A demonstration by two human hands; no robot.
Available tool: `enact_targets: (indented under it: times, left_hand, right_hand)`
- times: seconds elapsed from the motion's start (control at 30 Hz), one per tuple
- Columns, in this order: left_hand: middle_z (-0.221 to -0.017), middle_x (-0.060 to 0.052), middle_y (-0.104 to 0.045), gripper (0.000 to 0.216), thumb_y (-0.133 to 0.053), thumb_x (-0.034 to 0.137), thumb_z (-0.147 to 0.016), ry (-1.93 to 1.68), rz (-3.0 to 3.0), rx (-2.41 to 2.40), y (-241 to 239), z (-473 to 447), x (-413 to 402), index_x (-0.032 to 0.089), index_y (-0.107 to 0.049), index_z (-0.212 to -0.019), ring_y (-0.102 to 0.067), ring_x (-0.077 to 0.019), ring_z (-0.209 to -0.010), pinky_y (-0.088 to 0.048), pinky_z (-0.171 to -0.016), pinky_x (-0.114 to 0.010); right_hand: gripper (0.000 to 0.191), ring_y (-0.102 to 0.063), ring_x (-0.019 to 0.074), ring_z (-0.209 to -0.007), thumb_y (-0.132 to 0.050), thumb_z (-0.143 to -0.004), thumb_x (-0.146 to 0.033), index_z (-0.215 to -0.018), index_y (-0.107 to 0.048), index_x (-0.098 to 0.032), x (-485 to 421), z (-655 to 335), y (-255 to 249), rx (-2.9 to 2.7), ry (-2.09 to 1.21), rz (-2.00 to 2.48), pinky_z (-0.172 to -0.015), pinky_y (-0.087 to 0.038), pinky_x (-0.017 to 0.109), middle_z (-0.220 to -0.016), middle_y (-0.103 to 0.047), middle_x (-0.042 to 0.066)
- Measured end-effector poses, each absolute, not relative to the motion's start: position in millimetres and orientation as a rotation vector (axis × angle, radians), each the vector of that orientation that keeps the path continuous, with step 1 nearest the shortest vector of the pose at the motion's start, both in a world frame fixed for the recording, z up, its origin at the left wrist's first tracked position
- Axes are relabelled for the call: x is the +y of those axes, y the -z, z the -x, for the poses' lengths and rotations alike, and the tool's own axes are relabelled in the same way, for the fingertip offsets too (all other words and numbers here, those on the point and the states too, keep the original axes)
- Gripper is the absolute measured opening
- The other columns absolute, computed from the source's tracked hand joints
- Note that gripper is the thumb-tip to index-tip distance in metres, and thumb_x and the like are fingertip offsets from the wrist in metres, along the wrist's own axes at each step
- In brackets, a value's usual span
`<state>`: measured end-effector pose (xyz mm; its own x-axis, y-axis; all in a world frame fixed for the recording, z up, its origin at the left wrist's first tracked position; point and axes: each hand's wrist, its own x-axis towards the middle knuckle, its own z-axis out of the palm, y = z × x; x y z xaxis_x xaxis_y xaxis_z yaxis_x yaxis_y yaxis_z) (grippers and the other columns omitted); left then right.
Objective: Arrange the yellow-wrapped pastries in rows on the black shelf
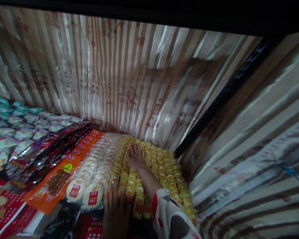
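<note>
Pale packs (25, 132): bunched at far left, beside dark packs (43, 147).
Orange pack (82, 149): slanting between the dark packs and white packs (93, 194).
Left hand (116, 214): low, at the near end of the yellow packs (161, 169), fingers straight, pointing away; grip loose, grasping nothing visible, contact hard to tell.
Right hand (136, 157): farther in, palm down over the yellow packs, fingers extended, forearm slanting from lower right; grip released.
Yellow packs: in rows right of the white packs, near the post's (221, 99) foot; the step looks like evening them by palm, and the next move calls for light, flat pressure.
</note>
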<state>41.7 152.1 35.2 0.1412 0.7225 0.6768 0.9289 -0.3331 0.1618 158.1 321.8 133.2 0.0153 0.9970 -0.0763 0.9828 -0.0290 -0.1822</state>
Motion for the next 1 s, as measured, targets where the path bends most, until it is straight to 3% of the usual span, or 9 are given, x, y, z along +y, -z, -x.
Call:
enact_targets:
  times: [0.17,0.33,0.43,0.57,0.77,1.0]
  left_hand:
    - [-0.149,-0.018,-0.004,0.073,-0.051,0.021,-0.082,1.007,2.136,-1.655,-37.6,-41.2,150.8,0.018,-0.011,-0.143,-0.015,-0.0377,-0.134,-0.035,-0.097,-0.058]
    - [-0.149,-0.018,-0.009,0.058,-0.053,0.028,-0.082,1.023,2.156,-1.697,-38.6,-39.6,149.8,0.014,-0.035,-0.135,-0.012,-0.0377,-0.135,-0.03,-0.101,-0.058]
    - [-0.148,-0.019,-0.01,0.058,-0.052,0.033,-0.081,1.039,2.16,-1.717,-40.0,-38.5,149.4,0.013,-0.038,-0.133,-0.011,-0.0382,-0.135,-0.028,-0.102,-0.059]
    - [-0.148,-0.019,-0.01,0.065,-0.052,0.035,-0.082,1.074,2.167,-1.707,-41.8,-37.2,148.8,0.012,-0.029,-0.138,-0.009,-0.0374,-0.135,-0.026,-0.103,-0.059]
    - [-0.147,-0.02,-0.015,0.061,-0.048,0.035,-0.084,1.059,2.176,-1.705,-46.6,-36.2,145.7,0.008,-0.031,-0.136,-0.009,-0.0349,-0.136,-0.023,-0.105,-0.057]
    - [-0.147,-0.02,-0.018,0.061,-0.044,0.038,-0.084,1.012,2.187,-1.748,-46.0,-37.2,145.5,0.006,-0.034,-0.135,-0.01,-0.0321,-0.136,-0.018,-0.107,-0.054]
  right_hand:
    - [0.06,0.001,0.0192,-0.138,-0.015,-0.09,-0.05,-0.142,-0.02,-0.019,315.8,-159.6,-145.4,-2.124,-0.243,2.061,-0.11,-0.001,0.043,-0.15,-0.011,0.004]
    - [0.052,-0.015,0.0169,-0.136,-0.017,-0.093,-0.038,-0.139,-0.027,-0.017,247.0,-161.6,-155.5,-1.723,0.004,1.709,-0.109,-0.022,0.037,-0.147,-0.024,0.005]
    - [0.049,-0.022,0.021,-0.134,-0.024,-0.092,-0.033,-0.136,-0.031,-0.013,175.9,-159.3,-129.6,-1.498,0.141,1.622,-0.106,-0.027,0.043,-0.146,-0.024,0.011]
    - [0.049,-0.022,0.0289,-0.134,-0.03,-0.092,-0.03,-0.138,-0.028,-0.013,104.0,-154.4,-78.7,-1.408,0.355,1.689,-0.102,-0.028,0.053,-0.144,-0.027,0.017]
    - [0.067,-0.013,0.0354,-0.135,-0.034,-0.089,-0.045,-0.14,-0.018,-0.005,101.5,-151.1,-56.9,-1.169,0.463,1.918,-0.098,-0.027,0.058,-0.144,-0.019,0.026]
    - [0.088,-0.012,0.0414,-0.133,-0.041,-0.079,-0.063,-0.138,-0.024,-0.001,128.6,-145.3,-54.7,-1.076,0.6,2.02,-0.094,-0.025,0.064,-0.141,-0.021,0.031]
